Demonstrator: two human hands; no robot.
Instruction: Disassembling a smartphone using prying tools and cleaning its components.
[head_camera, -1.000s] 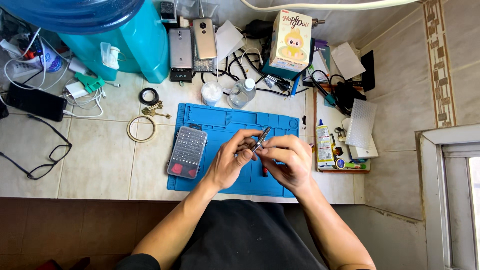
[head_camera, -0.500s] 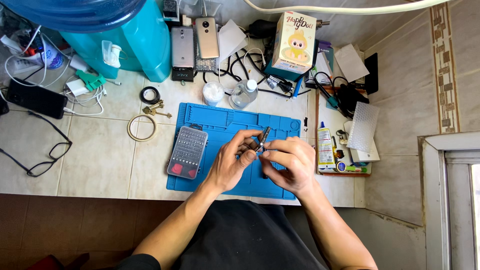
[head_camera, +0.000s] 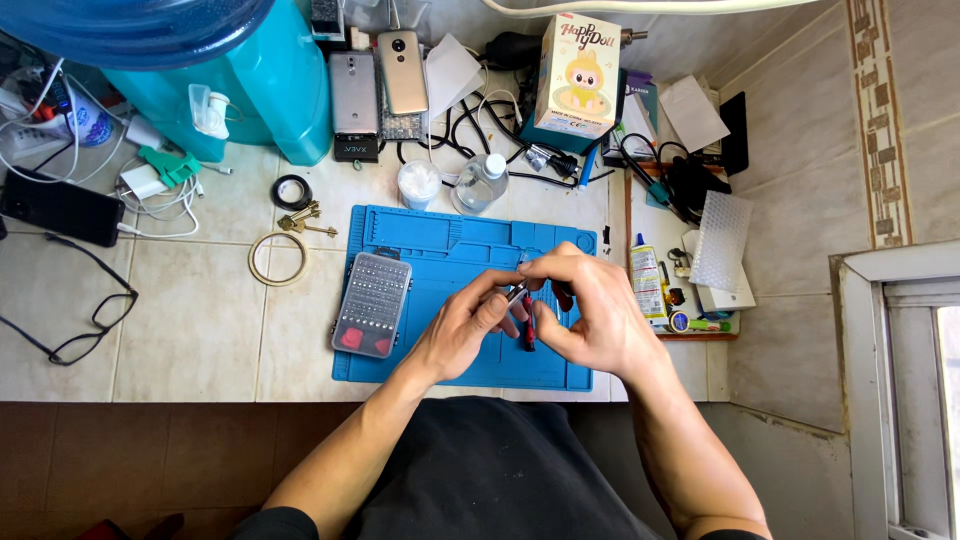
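Screwdriver (head_camera: 526, 318) pinched btwn both hands' fingers (head_camera: 500, 300), over blue mat (head_camera: 440, 240)

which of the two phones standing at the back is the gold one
The right-hand phone, gold-backed; the left phone beside it is grey.

tiled counter (head_camera: 190, 330) | beige tiled wall (head_camera: 790, 200) | window frame (head_camera: 900, 400) right | daylight

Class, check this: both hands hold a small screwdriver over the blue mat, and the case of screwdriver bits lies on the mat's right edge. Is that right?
Not quite. The head view shows the bit case on the left edge of the blue mat, not the right. The rest holds: the left hand and right hand hold a small screwdriver over the mat.
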